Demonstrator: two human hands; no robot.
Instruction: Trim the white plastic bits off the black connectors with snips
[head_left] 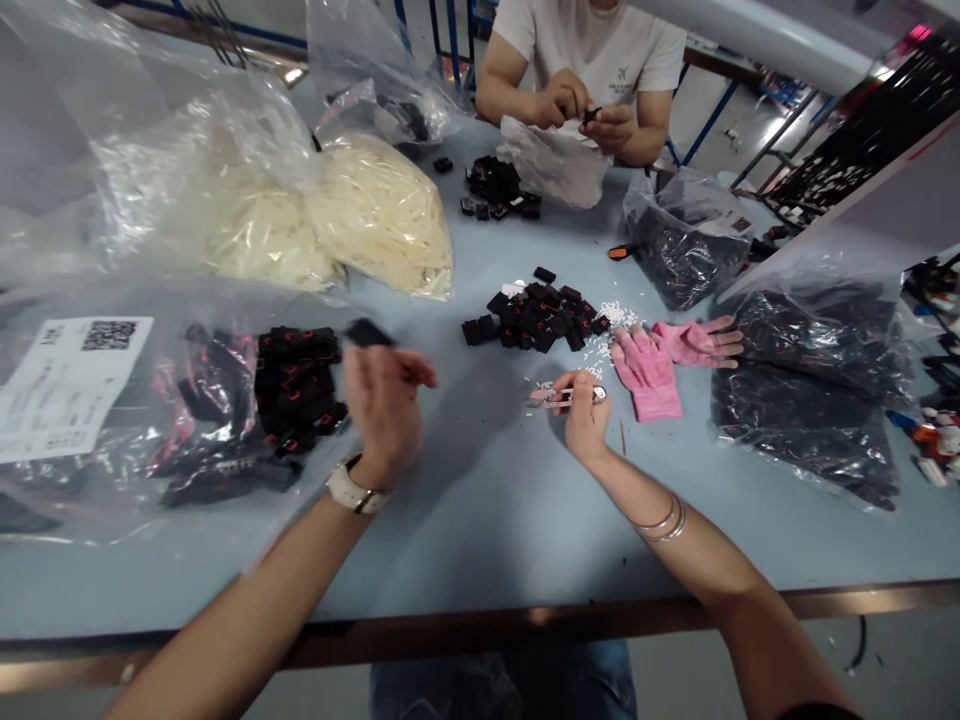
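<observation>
My left hand hovers over the blue table with its fingers loosely spread; a small black part blurs in the air just above the fingertips, beside an open bag of black parts. My right hand is closed on metal tweezers that point left over scattered white bits. A pile of black parts lies just beyond the right hand. A pair of pink gloves lies to its right.
A person across the table holds a small black part in both hands, with another black pile before them. Bags of white pieces lie at back left. Bags of black parts lie on the right. The table edge runs near me.
</observation>
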